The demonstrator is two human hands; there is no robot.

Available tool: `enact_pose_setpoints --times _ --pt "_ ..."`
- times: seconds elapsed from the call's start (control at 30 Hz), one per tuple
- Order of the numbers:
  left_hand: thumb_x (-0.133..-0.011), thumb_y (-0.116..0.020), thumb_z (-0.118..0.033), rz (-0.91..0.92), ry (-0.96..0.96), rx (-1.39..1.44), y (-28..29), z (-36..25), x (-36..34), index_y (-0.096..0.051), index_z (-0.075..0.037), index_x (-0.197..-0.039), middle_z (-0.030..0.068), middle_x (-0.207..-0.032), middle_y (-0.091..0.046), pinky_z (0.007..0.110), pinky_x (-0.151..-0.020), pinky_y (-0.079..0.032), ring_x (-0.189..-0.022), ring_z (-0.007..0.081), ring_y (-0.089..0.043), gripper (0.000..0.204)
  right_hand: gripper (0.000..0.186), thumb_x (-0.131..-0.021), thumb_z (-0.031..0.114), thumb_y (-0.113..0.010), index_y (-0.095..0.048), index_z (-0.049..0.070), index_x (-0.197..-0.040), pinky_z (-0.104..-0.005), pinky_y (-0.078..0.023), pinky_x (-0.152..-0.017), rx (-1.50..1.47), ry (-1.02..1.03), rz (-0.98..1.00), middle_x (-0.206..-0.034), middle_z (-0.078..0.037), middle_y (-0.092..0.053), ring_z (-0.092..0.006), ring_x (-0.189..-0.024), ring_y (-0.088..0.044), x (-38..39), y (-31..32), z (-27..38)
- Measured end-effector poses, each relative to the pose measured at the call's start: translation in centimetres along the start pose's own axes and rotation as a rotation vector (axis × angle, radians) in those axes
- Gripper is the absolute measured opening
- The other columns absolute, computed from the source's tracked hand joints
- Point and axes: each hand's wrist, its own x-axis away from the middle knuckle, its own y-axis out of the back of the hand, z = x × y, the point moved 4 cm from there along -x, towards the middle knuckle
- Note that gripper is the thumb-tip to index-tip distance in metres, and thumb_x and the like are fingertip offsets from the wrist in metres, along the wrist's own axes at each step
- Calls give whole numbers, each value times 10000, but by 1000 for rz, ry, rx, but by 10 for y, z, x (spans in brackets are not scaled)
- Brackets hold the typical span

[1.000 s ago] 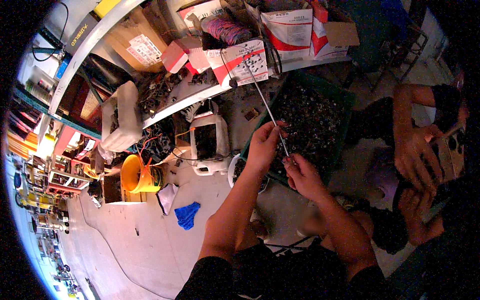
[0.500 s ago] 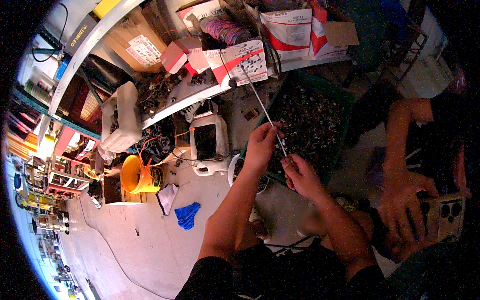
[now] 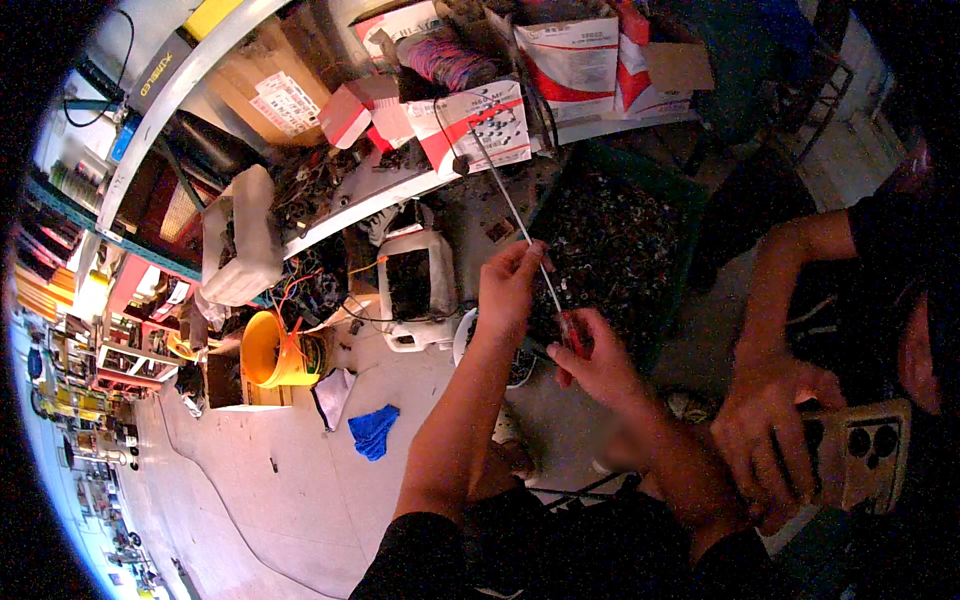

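My left hand (image 3: 512,280) is closed, its fingers pinching a long, thin metal rod (image 3: 512,208). From there the rod slants up toward a white and red box (image 3: 440,140) on the shelf. Below it, my right hand (image 3: 600,362) is closed around a red handle (image 3: 572,350) at the rod's lower end; whether handle and rod are one piece I cannot tell. Behind both hands stands a dark green bin (image 3: 690,250) filled with small metal parts. A white bucket (image 3: 463,340) is partly hidden by my left forearm.
A white-edged shelf (image 3: 340,215) carries boxes and a cut-open jug (image 3: 245,250). On the floor are another cut-open jug (image 3: 440,325), a yellow bucket (image 3: 262,345) and a blue cloth (image 3: 373,432). At right, another person's hand (image 3: 765,440) is by a phone (image 3: 870,450).
My right hand has shifted slightly down and left, and the red handle now shows in it. My left hand moved slightly left along with the rod. The other person's hand and phone moved left.
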Motion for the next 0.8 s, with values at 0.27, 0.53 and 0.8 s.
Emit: enact_pose_setpoints --times 0.27,0.53,0.8 --pt "-876 -655 -220 -63 11 -106 13 2 -6 -651 -44 -873 3 -751 -623 232 -598 -397 -661 88 -524 176 230 -873 98 -627 -521 5 -1054 -280 -501 -519 -234 -117 28 -842 -61 -583 -131 -627 -603 7 -5 -6" --pt "-927 -561 -268 91 248 -31 12 -9 8 -648 -22 -953 25 -802 -641 195 -544 -385 -615 62 -516 262 292 -963 236 -485 -573 1 -1111 -280 -473 -577 -627 -251 213 -825 -59 -608 -147 -660 -590 10 -15 -16" --pt "-967 -477 -244 401 334 150 18 -4 34 -614 -9 -1047 57 -856 -649 205 -525 -394 -607 71 -512 284 277 -963 275 -485 -570 33 -1068 -303 -466 -581 -992 -304 275 -818 -70 -629 -176 -649 -590 12 -24 -10"
